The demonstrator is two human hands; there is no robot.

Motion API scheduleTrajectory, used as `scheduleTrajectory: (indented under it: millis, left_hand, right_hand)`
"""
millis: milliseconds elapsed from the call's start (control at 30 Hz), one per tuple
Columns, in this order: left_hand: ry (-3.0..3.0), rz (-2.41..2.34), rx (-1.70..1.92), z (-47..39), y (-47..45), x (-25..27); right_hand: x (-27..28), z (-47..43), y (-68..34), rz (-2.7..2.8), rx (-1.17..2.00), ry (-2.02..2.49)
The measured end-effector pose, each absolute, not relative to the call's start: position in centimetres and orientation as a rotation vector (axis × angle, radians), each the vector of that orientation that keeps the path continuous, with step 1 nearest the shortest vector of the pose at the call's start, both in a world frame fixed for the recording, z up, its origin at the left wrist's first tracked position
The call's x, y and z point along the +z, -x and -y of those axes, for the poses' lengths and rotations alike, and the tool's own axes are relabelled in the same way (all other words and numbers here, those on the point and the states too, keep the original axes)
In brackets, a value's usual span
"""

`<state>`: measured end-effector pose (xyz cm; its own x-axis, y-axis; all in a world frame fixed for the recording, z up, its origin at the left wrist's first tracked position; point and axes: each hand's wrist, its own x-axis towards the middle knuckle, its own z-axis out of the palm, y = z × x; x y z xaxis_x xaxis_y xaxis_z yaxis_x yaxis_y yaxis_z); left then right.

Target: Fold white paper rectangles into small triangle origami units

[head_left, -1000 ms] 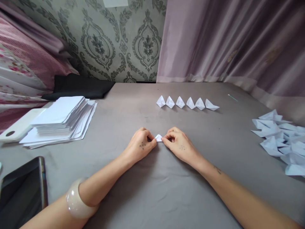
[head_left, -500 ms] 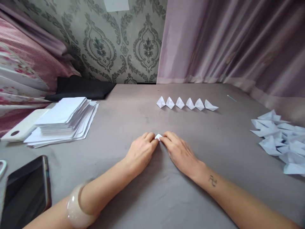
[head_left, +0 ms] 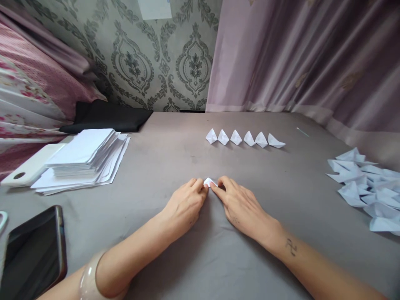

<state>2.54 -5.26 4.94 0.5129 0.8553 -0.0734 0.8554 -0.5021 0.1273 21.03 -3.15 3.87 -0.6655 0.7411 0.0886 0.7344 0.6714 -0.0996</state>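
A small folded white paper [head_left: 209, 182] lies at the middle of the table, held between my two hands. My left hand [head_left: 186, 201] is closed on its left edge, fingers curled and thumb against the near side. On the other side, my right hand [head_left: 242, 204] pinches the right edge with thumb and forefinger. Much of the paper is hidden by my fingers. Farther back stands a row of several small folded paper pieces [head_left: 236, 138]. A heap of folded paper boats [head_left: 359, 183] lies at the right.
A stack of white paper sheets [head_left: 83, 150] sits at the left, beside a white device [head_left: 33, 164]. Nearer lies a dark phone [head_left: 36, 250]. Behind the stack is a black folded cloth [head_left: 109, 116]. A thin stick [head_left: 302, 132] lies at the back right.
My right hand has shifted slightly right and its forefinger has lifted away, so more of the folded paper shows. My left hand stays at the paper's left edge. The view has tilted a little.
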Motion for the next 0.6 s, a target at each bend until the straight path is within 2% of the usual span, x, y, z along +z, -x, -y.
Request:
scheduleTrajectory:
  millis: [133,333,500,600]
  left_hand:
    - [-2.534,-1.511,0.243,5.2,-2.1,4.4]
    - [-2.516,-1.52,0.354,5.1,-2.0,4.1]
    - [-2.194,-1.574,0.692,4.0,-1.9,2.9]
    - [-2.072,-1.592,0.771,3.2,-1.8,2.3]
  right_hand:
    - [4.1,2.8,-21.5,2.736,0.198,1.191]
    - [4.2,2.9,-22.2,2.695,0.214,1.131]
    - [3.7,2.8,-21.9,2.584,0.25,1.16]
    - [3.2,2.3,-21.7,2.418,0.346,1.227]
